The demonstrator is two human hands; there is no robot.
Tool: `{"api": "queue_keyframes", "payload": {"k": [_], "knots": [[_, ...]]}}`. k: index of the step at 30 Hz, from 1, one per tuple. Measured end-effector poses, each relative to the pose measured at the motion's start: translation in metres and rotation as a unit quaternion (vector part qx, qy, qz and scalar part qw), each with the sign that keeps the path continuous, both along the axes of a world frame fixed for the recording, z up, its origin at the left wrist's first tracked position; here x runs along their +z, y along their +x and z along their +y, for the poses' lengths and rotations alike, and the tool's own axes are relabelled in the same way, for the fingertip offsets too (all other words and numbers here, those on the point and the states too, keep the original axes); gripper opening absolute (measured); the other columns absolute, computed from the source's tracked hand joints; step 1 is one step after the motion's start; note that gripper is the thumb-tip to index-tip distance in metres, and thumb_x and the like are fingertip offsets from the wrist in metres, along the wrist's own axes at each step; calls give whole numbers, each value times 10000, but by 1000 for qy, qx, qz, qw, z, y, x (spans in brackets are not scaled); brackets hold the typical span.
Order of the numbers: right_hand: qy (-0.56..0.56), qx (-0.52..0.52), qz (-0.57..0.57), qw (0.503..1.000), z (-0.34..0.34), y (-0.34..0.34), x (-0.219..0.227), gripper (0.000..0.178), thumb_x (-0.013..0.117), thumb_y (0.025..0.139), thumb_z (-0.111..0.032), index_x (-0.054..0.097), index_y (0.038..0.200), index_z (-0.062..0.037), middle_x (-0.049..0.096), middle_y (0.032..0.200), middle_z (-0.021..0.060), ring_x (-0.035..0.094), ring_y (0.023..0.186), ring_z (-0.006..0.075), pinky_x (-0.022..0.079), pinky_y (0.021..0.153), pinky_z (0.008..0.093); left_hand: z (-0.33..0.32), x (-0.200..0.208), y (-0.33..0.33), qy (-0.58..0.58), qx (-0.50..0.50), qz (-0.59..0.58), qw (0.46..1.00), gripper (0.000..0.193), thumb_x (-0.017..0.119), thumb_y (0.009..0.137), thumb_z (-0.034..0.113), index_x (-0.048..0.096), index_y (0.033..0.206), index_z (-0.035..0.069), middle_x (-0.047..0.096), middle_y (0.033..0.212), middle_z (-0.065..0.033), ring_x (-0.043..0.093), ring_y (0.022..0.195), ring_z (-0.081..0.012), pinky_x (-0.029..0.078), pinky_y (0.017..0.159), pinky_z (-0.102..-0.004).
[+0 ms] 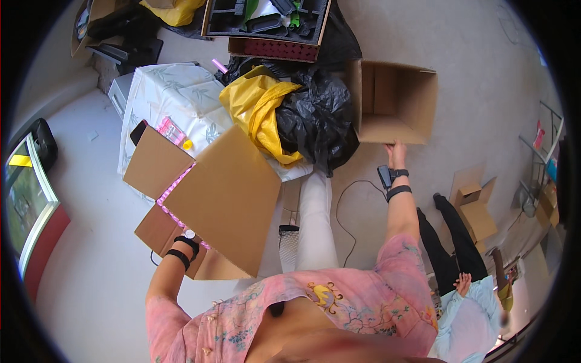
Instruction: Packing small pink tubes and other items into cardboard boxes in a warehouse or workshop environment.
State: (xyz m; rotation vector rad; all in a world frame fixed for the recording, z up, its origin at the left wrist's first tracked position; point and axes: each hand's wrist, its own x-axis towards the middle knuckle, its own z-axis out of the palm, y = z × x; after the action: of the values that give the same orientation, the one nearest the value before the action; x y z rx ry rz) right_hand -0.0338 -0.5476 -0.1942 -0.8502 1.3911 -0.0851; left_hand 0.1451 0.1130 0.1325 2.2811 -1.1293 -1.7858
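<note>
My right hand pinches the near edge of an open cardboard box, whose bare brown inside faces up. At the left, a larger cardboard box with spread flaps stands tilted in front of me. My left hand reaches to its flap side, next to a pink-and-white checked strip along the opening; its fingers are hidden there. Between the boxes lie a yellow plastic bag and a crumpled black plastic bag. Straps circle both my wrists.
A table with a pale leaf-patterned cover holds a pink-labelled bottle with a yellow cap. Beyond are a box of dark trays and a black bin bag. Another person and a small open carton are at the right.
</note>
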Motion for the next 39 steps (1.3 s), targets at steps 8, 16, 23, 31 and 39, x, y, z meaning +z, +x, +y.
{"api": "queue_keyframes", "payload": {"k": [8, 16, 23, 31, 39], "knots": [[43, 65, 118, 990, 9, -116, -41, 349, 487, 1027, -261, 508, 1281, -22, 638, 1121, 142, 681, 910, 295, 585, 834, 421, -2, -37, -1, -12, -55, -10, 998, 296, 596, 809, 398, 723, 979, 192, 725, 1048, -29, 630, 1015, -267, 481, 911, -426], [37, -85, 139, 986, 28, -147, -65, 279, 514, 1003, -156, 521, 1258, -42, 664, 1049, 136, 698, 822, 290, 594, 662, 401, 2, -56, -4, -24, -99, -34, 994, 291, 595, 811, 396, 724, 971, 190, 727, 1042, -25, 631, 1011, -268, 479, 910, -429], [170, 23, 239, 956, 5, -161, -34, 311, 459, 1011, -140, 478, 1314, -74, 623, 1061, 152, 671, 844, 291, 583, 662, 403, -74, -14, 32, -142, -196, -108, 964, 313, 532, 910, 416, 717, 926, 164, 720, 980, -24, 630, 1016, -241, 403, 1021, -455], [-13, 389, 6, 921, 160, 14, 150, 463, 514, 1053, -238, 442, 1449, -9, 679, 1102, 114, 688, 895, 148, 568, 755, 266, -92, 30, 40, -247, -178, -130, 944, 492, 425, 1018, 349, 479, 1456, 134, 464, 1512, -70, 330, 1465, -197, 122, 1244, -511], [-80, 520, -156, 836, 290, 145, 368, 400, 503, 1067, -259, 563, 1350, 18, 696, 1143, 128, 688, 975, 158, 552, 846, 278, -91, 124, 15, -219, -23, -301, 928, 479, 548, 908, 130, 533, 1384, 81, 529, 1430, -133, 465, 1368, -256, 339, 1160, -416]]}}
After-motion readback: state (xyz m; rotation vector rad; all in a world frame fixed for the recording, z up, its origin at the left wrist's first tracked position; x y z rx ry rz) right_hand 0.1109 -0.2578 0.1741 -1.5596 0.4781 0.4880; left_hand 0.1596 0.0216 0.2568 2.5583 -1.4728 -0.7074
